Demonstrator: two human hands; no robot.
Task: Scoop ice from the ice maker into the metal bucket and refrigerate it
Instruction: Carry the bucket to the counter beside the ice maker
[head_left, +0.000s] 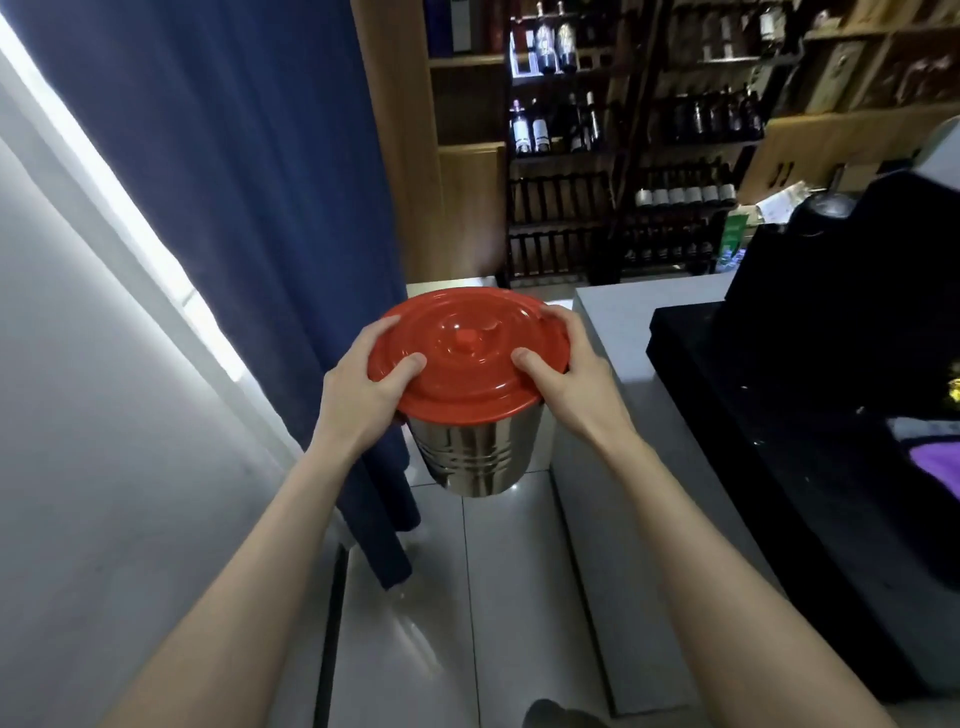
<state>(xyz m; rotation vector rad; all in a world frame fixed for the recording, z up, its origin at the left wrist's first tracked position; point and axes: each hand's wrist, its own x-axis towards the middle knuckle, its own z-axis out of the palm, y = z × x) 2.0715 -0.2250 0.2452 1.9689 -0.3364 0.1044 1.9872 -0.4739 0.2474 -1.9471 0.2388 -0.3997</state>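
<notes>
Left hand and right hand clasp metal bucket between them.

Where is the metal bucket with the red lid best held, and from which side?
Hold it at the top rim, one hand from each side, as the left hand and right hand do: thumbs on the red lid, fingers round its overhanging edge. The metal bucket has smooth walls and no visible handle, so the rim gives the surest hold.
</notes>
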